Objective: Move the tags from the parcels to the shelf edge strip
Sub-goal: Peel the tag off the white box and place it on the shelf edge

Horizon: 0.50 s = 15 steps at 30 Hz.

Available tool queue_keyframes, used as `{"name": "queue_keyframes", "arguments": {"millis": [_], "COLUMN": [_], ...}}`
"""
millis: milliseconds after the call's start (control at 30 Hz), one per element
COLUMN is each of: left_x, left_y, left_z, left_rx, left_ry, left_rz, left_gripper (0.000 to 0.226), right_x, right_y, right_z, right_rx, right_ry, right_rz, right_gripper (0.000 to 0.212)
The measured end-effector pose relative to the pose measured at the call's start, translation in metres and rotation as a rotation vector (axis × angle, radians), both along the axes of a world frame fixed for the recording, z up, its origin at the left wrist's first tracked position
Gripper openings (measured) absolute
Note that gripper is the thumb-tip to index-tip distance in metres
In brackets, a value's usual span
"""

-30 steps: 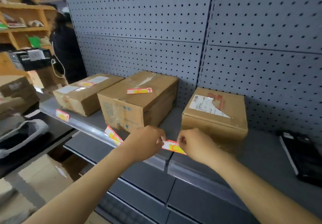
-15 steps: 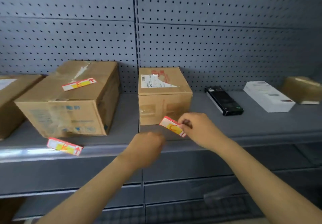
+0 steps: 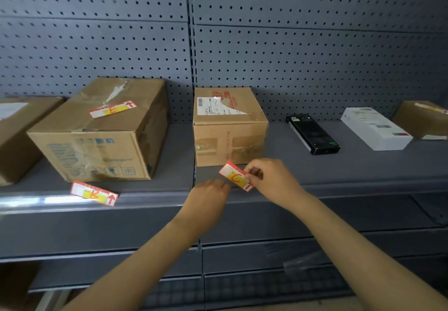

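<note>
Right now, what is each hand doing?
Left hand: holds nothing, fingers loosely curled by the shelf edge strip.
Right hand: fingers pinch the tag marked C.

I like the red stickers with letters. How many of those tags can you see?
3. One tag lies on the big box, one sits on the shelf edge strip, and one is pinched in the right hand. More may be hidden.

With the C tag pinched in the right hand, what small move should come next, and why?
Probably lower the C tag onto the shelf edge strip just below it. The right hand holds it tilted just above the strip, before the small parcel; the left hand waits beside it.
</note>
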State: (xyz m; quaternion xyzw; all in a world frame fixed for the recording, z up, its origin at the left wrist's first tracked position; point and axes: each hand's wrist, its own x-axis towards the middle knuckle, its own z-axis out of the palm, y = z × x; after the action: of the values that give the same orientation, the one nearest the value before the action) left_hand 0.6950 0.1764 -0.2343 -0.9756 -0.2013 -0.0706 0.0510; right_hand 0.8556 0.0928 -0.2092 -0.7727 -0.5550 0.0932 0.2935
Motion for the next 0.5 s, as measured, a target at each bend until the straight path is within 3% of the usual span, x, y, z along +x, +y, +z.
{"name": "queue_keyframes", "arguments": {"millis": [167, 333, 500], "left_x": [-0.003, -0.007, -0.015], "left_y": [-0.004, -0.009, -0.009], "left_z": [0.000, 0.002, 0.003], "left_rx": [-0.032, 0.008, -0.045], "left_ry": [-0.055, -0.049, -0.101], "left_rz": [0.012, -0.005, 0.066], "left_gripper": [0.021, 0.030, 0.030], "right_x": [-0.004, -0.012, -0.013], "right_y": [0.001, -0.002, -0.004], "right_z": [-0.004, -0.008, -0.010], "right_rx": [0.065, 0.016, -0.018], "right_ry": [-0.029, -0.265, -0.241], "right_rz": [0.040, 0.143, 0.124], "right_gripper": [0.011, 0.013, 0.020]}}
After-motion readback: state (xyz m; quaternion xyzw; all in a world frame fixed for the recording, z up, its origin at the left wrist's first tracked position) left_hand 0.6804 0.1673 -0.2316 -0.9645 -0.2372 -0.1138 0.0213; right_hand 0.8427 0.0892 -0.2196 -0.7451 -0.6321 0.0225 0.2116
